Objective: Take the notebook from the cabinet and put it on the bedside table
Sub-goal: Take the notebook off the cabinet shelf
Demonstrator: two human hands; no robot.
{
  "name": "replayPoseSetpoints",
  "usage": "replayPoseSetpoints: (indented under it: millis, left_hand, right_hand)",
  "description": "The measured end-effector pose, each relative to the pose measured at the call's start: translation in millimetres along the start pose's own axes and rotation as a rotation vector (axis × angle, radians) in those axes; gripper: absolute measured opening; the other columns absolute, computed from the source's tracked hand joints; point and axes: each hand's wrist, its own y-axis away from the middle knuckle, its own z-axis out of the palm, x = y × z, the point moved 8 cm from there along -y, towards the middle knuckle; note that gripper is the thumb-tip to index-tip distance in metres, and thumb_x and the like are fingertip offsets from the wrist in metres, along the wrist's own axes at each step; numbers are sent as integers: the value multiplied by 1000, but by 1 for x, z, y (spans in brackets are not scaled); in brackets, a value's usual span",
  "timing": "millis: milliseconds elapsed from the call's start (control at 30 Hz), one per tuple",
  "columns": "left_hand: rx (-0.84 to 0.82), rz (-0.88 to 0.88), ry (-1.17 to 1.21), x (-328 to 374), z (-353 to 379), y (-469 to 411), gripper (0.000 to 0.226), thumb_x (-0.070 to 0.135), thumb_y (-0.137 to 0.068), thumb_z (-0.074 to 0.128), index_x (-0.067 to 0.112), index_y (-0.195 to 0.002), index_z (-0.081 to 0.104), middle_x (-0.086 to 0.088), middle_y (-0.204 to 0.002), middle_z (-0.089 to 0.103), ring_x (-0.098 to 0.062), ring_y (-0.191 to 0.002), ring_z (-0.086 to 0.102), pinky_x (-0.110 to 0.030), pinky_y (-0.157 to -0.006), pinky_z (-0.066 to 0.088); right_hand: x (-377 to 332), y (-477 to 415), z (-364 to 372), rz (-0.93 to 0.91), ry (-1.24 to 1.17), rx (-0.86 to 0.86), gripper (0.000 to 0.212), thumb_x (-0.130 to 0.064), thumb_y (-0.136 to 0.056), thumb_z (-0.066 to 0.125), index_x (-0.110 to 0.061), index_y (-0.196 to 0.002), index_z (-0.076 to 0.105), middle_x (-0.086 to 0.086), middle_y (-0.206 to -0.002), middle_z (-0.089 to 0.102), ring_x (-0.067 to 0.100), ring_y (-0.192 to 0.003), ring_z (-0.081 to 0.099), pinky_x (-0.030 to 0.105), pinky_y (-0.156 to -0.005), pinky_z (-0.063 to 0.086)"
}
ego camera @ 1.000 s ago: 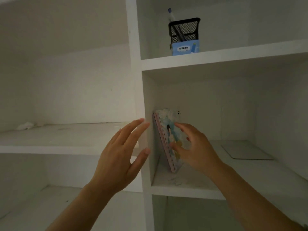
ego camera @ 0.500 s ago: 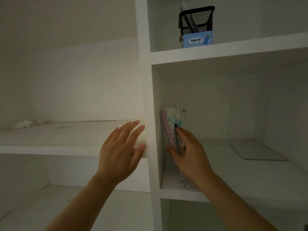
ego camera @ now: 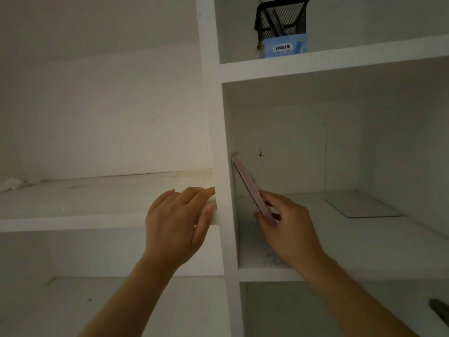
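A thin pink spiral notebook (ego camera: pixel 247 184) stands edge-on in the middle compartment of the white cabinet (ego camera: pixel 224 147), leaning toward its left wall. My right hand (ego camera: pixel 288 224) is closed around the notebook's lower end, thumb on the near side, fingers behind it. My left hand (ego camera: pixel 177 220) rests against the cabinet's upright divider at the edge of the left shelf, fingers spread, holding nothing. The bedside table is not in view.
A black mesh pen holder (ego camera: pixel 281 19) with a blue box (ego camera: pixel 283 48) in front stands on the upper shelf. A flat grey pad (ego camera: pixel 362 205) lies at the right of the notebook's shelf. White crumpled material (ego camera: pixel 11 183) sits far left. A dark object (ego camera: pixel 439 312) shows at lower right.
The notebook has turned from showing its cover to edge-on and my right hand has closed on its lower end. My left hand has moved right onto the divider.
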Motion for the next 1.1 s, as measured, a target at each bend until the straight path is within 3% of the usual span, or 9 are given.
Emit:
replayPoseSetpoints:
  millis: [167, 300, 433, 533, 633, 700, 800, 967, 1100]
  left_hand:
    - [6, 22, 31, 1, -3, -1, 41, 37, -94, 28, 21, -96, 65, 4, -81, 67, -6, -60, 45, -12, -59, 25]
    - [1, 9, 37, 0, -2, 0, 45, 39, -95, 25, 21, -97, 66, 4, -82, 68, -12, -60, 54, -21, -63, 32]
    - [-28, -11, 50, -2, -1, 1, 45, 40, -95, 24, 23, -100, 65, 4, -84, 68, -14, -64, 57, -24, -67, 33]
    - [-38, -14, 58, -2, -2, 2, 43, 40, -95, 25, 24, -99, 65, 5, -85, 68, -14, -64, 57, -24, -68, 32]
    - [-45, -6, 81, -2, -4, 2, 43, 40, -94, 25, 23, -96, 65, 4, -83, 68, -14, -63, 57, -24, -68, 32]
    - [-57, 8, 94, -1, -4, 2, 44, 40, -94, 25, 23, -95, 65, 4, -83, 68, -15, -63, 58, -24, -67, 34]
    - [-68, 34, 113, -1, -4, 3, 41, 40, -93, 27, 22, -94, 65, 3, -82, 67, -15, -63, 59, -25, -66, 37]
    - [-88, 69, 108, 1, -6, 4, 44, 42, -93, 25, 21, -93, 64, 1, -82, 67, -17, -62, 59, -27, -63, 39]
    - [-131, 93, 116, 0, -8, 10, 47, 46, -93, 22, 22, -102, 61, 1, -91, 66, -19, -73, 61, -32, -69, 42]
  right_hand:
    - [-3, 3, -3, 12, 118, 98, 40, -3, -75, 67, -16, -112, 64, 3, -97, 70, 16, -79, 66, 26, -67, 55]
    - [-5, 5, 0, 54, 125, 146, 36, -3, -75, 68, -15, -109, 65, 5, -93, 71, 18, -75, 66, 29, -66, 56]
    - [-8, 10, -9, 55, 161, 198, 29, -1, -76, 68, -13, -103, 67, 7, -82, 70, 21, -66, 64, 40, -59, 56]
    - [-14, 19, -20, 31, 196, 244, 36, -1, -74, 71, -10, -109, 65, 6, -88, 71, 13, -70, 63, 33, -64, 58]
    - [-23, 27, -31, 5, 226, 263, 43, -8, -76, 72, -7, -118, 60, 7, -103, 70, 8, -85, 62, 7, -75, 48]
    - [-30, 31, -39, 2, 242, 276, 44, -19, -79, 66, -7, -120, 58, 9, -107, 68, 10, -90, 61, -3, -76, 40]
    - [-43, 37, -52, -17, 266, 303, 44, -29, -82, 58, -8, -121, 57, 6, -108, 67, 9, -91, 61, -3, -73, 41]
    - [-57, 45, -68, -58, 318, 345, 36, -14, -83, 57, -12, -119, 58, -4, -105, 62, -1, -95, 53, -1, -76, 40]
    - [-65, 55, -75, -76, 372, 323, 34, -16, -86, 54, -13, -120, 58, 2, -109, 65, 1, -94, 54, 2, -78, 42]
